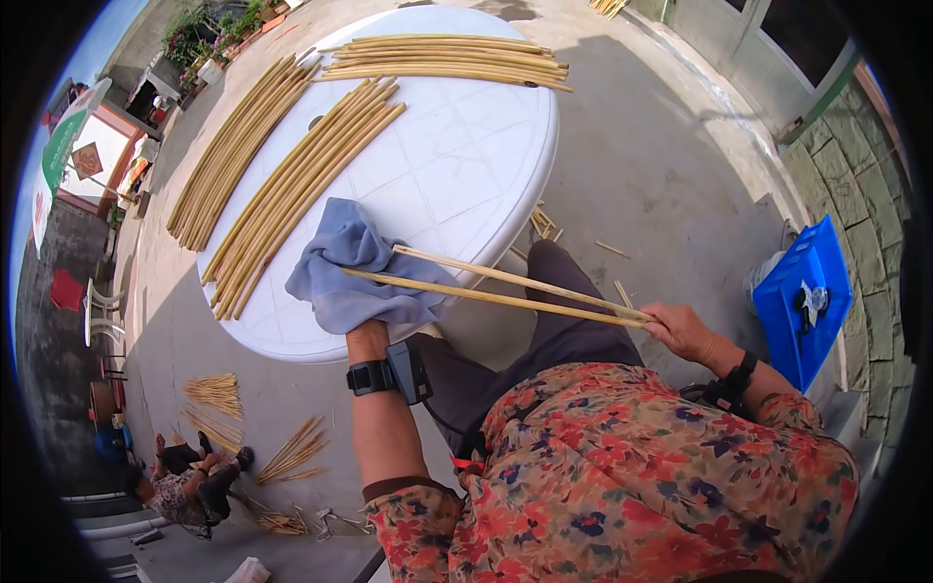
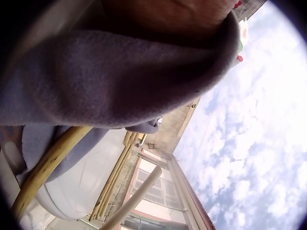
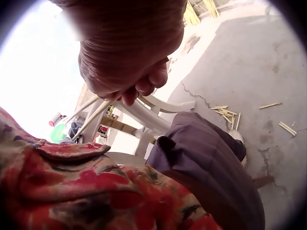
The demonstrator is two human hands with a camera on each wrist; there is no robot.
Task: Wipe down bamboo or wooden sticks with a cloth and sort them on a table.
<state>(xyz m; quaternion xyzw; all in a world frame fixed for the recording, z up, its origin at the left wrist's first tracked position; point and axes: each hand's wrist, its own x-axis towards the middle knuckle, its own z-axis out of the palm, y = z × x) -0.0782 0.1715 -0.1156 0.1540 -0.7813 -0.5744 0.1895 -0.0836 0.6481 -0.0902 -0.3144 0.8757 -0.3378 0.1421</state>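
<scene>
A blue-grey cloth covers most of my left hand, hiding the fingers; the hand holds this cloth at the near edge of the white table. One long yellowish stick runs into the folds of the cloth. A paler stick lies just above it, its far end free beside the cloth. Both sticks converge at my right hand, which grips their near ends together in front of my right side. In the right wrist view those fingers are curled round the sticks.
Three groups of long sticks lie on the round white table: left, middle and far edge. A blue crate stands right. Stick pieces litter the ground. Another person sits low at left by stick bundles.
</scene>
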